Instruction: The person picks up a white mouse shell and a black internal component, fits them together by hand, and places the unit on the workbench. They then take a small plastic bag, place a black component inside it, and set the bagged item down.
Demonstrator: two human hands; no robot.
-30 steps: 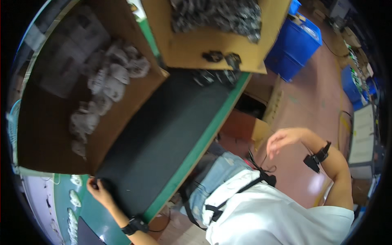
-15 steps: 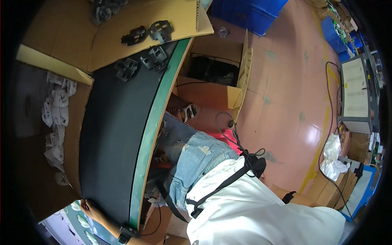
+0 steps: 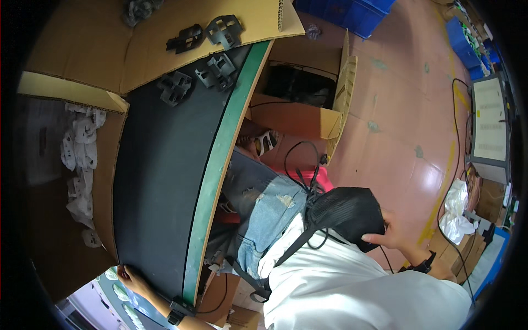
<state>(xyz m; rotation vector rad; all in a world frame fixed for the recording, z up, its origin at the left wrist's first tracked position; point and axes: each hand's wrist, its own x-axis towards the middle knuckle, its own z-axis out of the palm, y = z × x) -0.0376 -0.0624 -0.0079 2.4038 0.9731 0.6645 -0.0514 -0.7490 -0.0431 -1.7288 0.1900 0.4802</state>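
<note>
My right hand [image 3: 388, 231] is closed on the side of a black waist bag [image 3: 345, 215] with straps and a thin cable, which lies against my white shirt. The thumb rests on top of the bag; the other fingers are partly behind it. At lower left, my left hand [image 3: 131, 280] has its fingers curled at the lower corner of a cardboard box [image 3: 107, 198], beside the black mat [image 3: 159, 181]. White plastic parts [image 3: 83, 148] lie inside that box. Several black plastic brackets [image 3: 224, 31] lie at the far end, on cardboard and on the mat.
A green strip [image 3: 223, 151] edges the worktable. Below it stands an open carton [image 3: 297, 124] with black contents. Blue bins [image 3: 352, 14] stand at the back, and a grey cabinet [image 3: 489, 121] is at the right. A black cable [image 3: 455, 137] runs along the floor.
My right hand has come into view from the right and taken hold of the black waist bag, which now shows broad side up. My left hand stays at the box corner. The view has shifted slightly.
</note>
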